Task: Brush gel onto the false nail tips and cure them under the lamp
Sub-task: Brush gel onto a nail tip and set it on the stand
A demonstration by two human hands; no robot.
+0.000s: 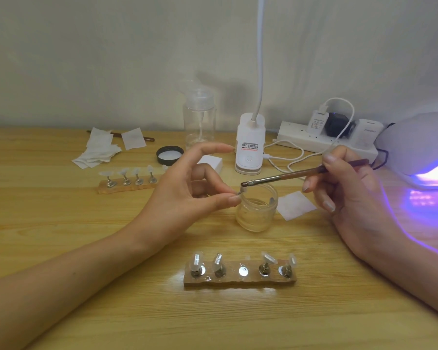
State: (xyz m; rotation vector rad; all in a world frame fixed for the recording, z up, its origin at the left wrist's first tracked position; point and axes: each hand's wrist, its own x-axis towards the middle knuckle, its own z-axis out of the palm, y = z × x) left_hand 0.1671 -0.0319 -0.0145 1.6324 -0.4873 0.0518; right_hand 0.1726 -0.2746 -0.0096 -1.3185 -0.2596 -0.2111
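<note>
My left hand (pixel 187 188) pinches a small nail tip on its stand (pixel 241 191) between thumb and finger, held over the rim of an open glass gel jar (pixel 256 210). My right hand (pixel 349 188) grips a brown brush (pixel 304 174), and its bristles touch the held tip. Near the table's front a wooden holder (pixel 239 280) carries several nail tips on metal stands, with the middle spot bare. A second holder (pixel 127 184) with several tips lies at the back left. At the right edge the curing lamp (pixel 420 145) glows violet.
Behind the jar stand a white clip lamp base (pixel 249 145), a clear pump bottle (pixel 199 117), a black jar lid (pixel 169 155) and a power strip (pixel 324 138) with trailing white cables. Paper wipes (pixel 99 150) lie back left; one wipe (pixel 295 205) lies right of the jar.
</note>
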